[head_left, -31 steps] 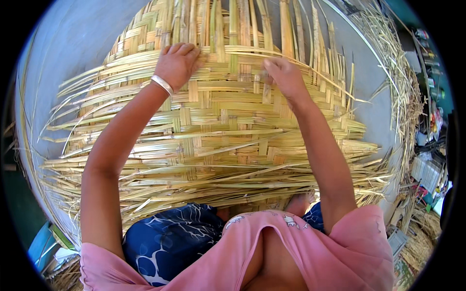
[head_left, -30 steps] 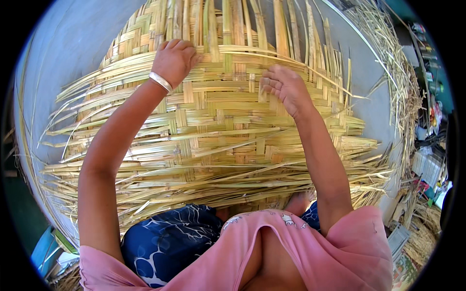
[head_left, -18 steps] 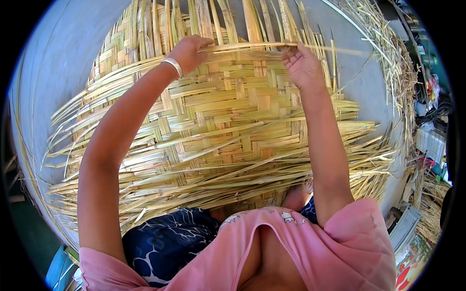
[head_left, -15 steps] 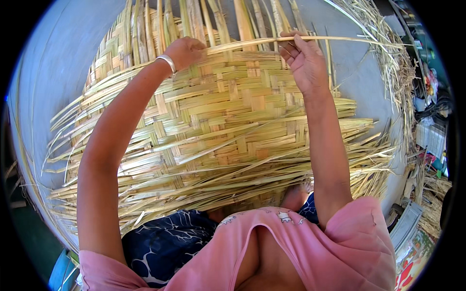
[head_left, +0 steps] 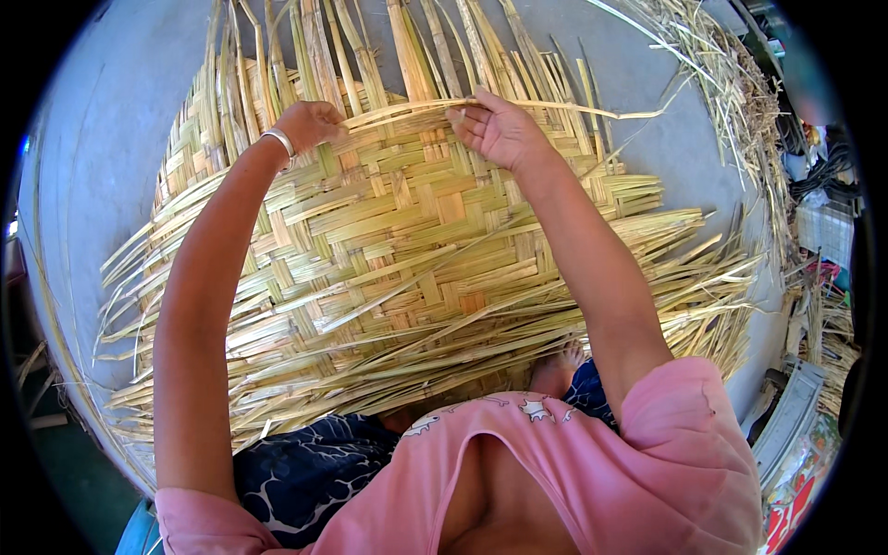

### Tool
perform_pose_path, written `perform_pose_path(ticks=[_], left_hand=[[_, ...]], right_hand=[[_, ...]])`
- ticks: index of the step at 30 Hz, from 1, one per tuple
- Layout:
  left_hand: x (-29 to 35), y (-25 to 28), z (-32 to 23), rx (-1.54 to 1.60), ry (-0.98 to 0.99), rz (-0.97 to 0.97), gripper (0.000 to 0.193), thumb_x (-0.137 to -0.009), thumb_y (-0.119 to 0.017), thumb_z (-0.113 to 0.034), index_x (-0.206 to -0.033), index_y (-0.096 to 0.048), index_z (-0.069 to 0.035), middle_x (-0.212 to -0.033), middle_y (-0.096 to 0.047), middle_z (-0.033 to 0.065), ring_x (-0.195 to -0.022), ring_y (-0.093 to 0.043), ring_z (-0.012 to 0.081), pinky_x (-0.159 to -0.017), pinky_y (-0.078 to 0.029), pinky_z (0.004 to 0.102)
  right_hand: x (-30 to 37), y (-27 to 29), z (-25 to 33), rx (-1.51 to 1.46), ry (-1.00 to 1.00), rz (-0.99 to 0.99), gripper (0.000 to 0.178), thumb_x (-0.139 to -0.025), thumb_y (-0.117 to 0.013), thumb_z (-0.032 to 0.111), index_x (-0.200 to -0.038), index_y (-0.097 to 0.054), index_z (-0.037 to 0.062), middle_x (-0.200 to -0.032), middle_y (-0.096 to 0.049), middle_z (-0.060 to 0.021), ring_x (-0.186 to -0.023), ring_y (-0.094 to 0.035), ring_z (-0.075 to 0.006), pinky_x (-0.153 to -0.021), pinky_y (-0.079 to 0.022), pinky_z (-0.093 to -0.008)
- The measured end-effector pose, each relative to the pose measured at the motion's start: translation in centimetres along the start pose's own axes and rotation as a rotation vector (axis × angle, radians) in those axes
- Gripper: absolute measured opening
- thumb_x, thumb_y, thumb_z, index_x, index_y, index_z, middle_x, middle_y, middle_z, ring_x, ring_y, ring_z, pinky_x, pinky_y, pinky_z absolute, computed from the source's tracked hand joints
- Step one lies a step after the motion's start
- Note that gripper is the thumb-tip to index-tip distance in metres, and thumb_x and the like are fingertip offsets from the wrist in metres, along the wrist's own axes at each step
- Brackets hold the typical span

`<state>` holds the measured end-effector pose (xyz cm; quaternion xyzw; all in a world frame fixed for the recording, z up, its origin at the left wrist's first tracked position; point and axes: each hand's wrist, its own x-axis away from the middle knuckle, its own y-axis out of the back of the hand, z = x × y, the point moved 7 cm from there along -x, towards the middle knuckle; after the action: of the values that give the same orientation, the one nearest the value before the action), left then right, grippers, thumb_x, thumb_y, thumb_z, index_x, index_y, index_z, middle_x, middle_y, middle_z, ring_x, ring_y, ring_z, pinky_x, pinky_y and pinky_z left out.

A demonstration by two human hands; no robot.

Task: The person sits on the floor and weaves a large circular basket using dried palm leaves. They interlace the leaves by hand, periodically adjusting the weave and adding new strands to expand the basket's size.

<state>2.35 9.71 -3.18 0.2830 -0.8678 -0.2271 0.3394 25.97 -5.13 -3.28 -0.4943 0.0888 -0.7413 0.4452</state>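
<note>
A half-woven mat (head_left: 444, 208) of flat, pale yellow-green split cane strips spreads in front of me. Across its far edge runs a thin cane strip (head_left: 583, 109), its free end reaching out to the right. My left hand (head_left: 310, 125), with a silver bangle (head_left: 279, 141) on the wrist, is closed on the strip at the left, its fingertips partly hidden. Farther right, my right hand (head_left: 499, 131) pinches the same strip between thumb and fingers, palm turned up. Beyond the strip, loose upright cane lengths (head_left: 412, 51) stick out from the weave.
Grey floor (head_left: 680, 153) surrounds the mat. A heap of loose cane scraps (head_left: 740, 102) lies along the right. Long strip ends (head_left: 703, 277) fan out at the mat's right side. My bare foot (head_left: 558, 368) rests at its near edge. Dark cables (head_left: 828, 166) lie at the far right.
My right hand has slid left and slightly nearer along the strip, closing toward my left hand. My left hand sits a little farther left and lower in the picture.
</note>
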Motion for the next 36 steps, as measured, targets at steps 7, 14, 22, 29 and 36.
perform_pose_path(ticks=[7,14,22,29,36], left_hand=[[0.2,0.2,0.8,0.031,0.044,0.021,0.024,-0.075,-0.073,-0.023,-0.089,-0.064,-0.004,-0.080,-0.063,0.0024,-0.076,-0.057,0.0125,-0.074,-0.046,0.0282],[-0.3,0.3,0.6,0.012,0.024,0.010,0.028,-0.075,-0.074,-0.026,-0.091,-0.066,-0.005,-0.083,-0.065,0.0033,-0.080,-0.059,0.0137,-0.077,-0.047,0.0296],[-1.0,0.2,1.5,0.015,0.070,0.044,0.031,-0.074,-0.073,-0.034,-0.092,-0.068,-0.009,-0.096,-0.066,0.0089,-0.092,-0.060,0.0204,-0.085,-0.045,0.0342],[-1.1,0.2,1.7,0.013,0.074,0.033,0.035,-0.074,-0.074,-0.039,-0.092,-0.068,-0.009,-0.097,-0.066,0.0092,-0.092,-0.060,0.0208,-0.085,-0.045,0.0345],[-0.9,0.1,1.1,0.005,0.079,0.007,0.033,-0.074,-0.073,-0.038,-0.089,-0.069,-0.008,-0.095,-0.066,0.0091,-0.089,-0.060,0.0189,-0.082,-0.046,0.0332]], right_hand=[[5.1,-5.7,1.4,0.445,0.471,0.013,0.016,-0.085,-0.064,0.015,-0.093,-0.058,0.0021,-0.083,-0.062,-0.0069,-0.076,-0.063,-0.0151,-0.062,-0.051,-0.0249],[4.9,-4.9,1.0,0.530,0.606,-0.103,0.018,-0.085,-0.064,0.015,-0.094,-0.057,0.0019,-0.081,-0.061,-0.0056,-0.070,-0.062,-0.0128,-0.058,-0.049,-0.0215],[-0.2,-1.1,0.1,0.280,0.291,-0.125,0.031,-0.082,-0.069,0.021,-0.096,-0.050,0.0008,-0.082,-0.058,-0.0088,-0.070,-0.063,-0.0167,-0.053,-0.054,-0.0238],[-1.4,-0.5,-0.1,0.255,0.254,-0.177,0.033,-0.082,-0.068,0.018,-0.095,-0.045,-0.0021,-0.083,-0.057,-0.0121,-0.066,-0.065,-0.0197,-0.049,-0.054,-0.0251],[-0.7,-1.9,1.1,0.557,0.471,-0.278,0.029,-0.082,-0.068,0.020,-0.094,-0.049,0.0009,-0.077,-0.057,-0.0073,-0.065,-0.064,-0.0166,-0.050,-0.054,-0.0248]])
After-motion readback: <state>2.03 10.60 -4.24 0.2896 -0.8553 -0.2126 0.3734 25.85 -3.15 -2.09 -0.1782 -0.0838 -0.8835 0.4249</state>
